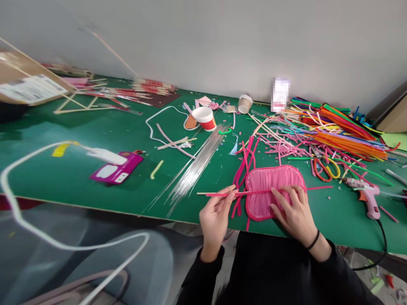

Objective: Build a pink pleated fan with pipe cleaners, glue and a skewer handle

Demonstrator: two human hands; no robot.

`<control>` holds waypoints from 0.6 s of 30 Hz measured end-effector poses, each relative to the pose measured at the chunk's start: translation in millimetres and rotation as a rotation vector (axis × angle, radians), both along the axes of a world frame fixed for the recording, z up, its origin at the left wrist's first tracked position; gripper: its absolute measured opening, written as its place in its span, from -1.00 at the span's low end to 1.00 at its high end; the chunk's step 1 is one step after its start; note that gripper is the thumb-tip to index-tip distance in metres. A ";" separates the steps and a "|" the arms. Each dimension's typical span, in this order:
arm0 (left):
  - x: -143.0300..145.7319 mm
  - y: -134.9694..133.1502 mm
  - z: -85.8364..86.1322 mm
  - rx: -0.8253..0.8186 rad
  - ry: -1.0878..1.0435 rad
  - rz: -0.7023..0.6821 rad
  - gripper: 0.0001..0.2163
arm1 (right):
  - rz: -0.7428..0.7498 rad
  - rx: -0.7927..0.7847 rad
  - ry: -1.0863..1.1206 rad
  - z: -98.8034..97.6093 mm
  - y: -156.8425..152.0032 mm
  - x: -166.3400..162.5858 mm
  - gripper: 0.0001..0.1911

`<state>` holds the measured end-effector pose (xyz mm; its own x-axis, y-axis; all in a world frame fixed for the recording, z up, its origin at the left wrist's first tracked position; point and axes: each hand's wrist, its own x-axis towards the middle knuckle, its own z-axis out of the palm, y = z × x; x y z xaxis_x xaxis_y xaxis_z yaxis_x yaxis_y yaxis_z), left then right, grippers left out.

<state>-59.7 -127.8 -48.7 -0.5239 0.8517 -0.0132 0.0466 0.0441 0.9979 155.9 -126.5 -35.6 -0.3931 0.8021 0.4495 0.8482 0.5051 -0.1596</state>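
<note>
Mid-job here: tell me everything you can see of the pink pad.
The pink pad is a rounded rectangle of glossy-looking upright strips inside a darker pink rim; its exact material is unclear. It lies flat near the green table's front edge. The right hand rests on it, hiding part of its right side. A pink stem, pinched by the left hand, runs across it.

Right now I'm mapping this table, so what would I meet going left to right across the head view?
Cardboard box → purple device → left hand → pink ribbed piece → pink glue gun.
</note>
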 end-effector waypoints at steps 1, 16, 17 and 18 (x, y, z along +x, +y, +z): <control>0.2 0.1 0.3 -0.001 0.000 -0.001 -0.66 | 0.004 -0.004 -0.003 0.7 0.4 -2.1 -0.61; -1.2 2.0 -2.8 0.004 -0.023 -0.032 -0.65 | 0.051 0.043 -0.061 -1.3 3.9 -15.8 -0.64; -0.9 2.5 -1.8 0.001 -0.020 -0.032 -0.65 | 0.051 0.043 -0.064 -1.1 3.7 -15.8 -0.64; -0.8 2.9 -1.1 -0.002 -0.017 -0.032 -0.65 | 0.050 0.044 -0.066 -0.8 3.4 -16.0 -0.64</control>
<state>-60.4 -124.9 -49.8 -0.4963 0.8678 -0.0233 0.0307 0.0444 0.9985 139.9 -123.1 -36.4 -0.4620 0.7608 0.4558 0.8297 0.5524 -0.0809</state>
